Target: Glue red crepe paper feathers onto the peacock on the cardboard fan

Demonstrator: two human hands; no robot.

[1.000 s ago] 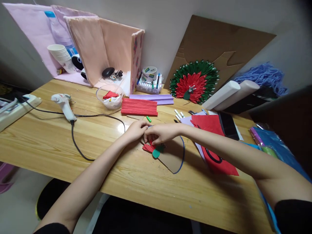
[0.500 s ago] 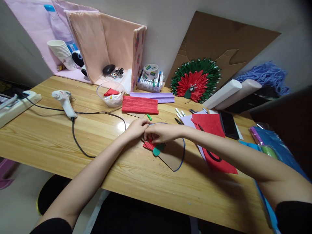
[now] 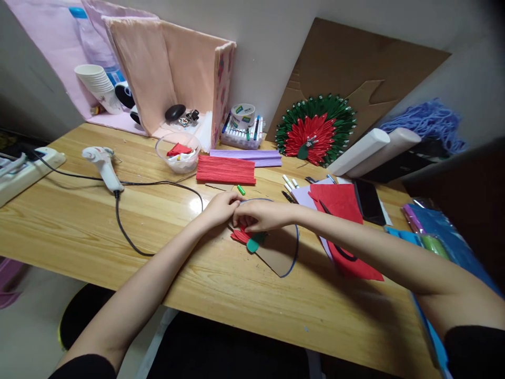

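The cardboard piece (image 3: 280,250), edged with a blue line, lies on the worktop (image 3: 197,284) beneath both hands. Done, as I see it: red paper petals (image 3: 239,235) and a green cutout (image 3: 253,244) sit at one end. Left: the visible board toward the curved edge is bare; I judge the stage early. Right hand (image 3: 262,215): fingers curled over the petals; grip cannot be confirmed. Left hand (image 3: 221,209): at the board's far edge, fingertips hidden, grip indeterminate.

Near centre frame, the cardboard (image 3: 281,250) was brown and blue-edged, the petals (image 3: 238,236) red, the cutout (image 3: 252,245) green. The tabletop (image 3: 221,295) showed yellow wood grain.
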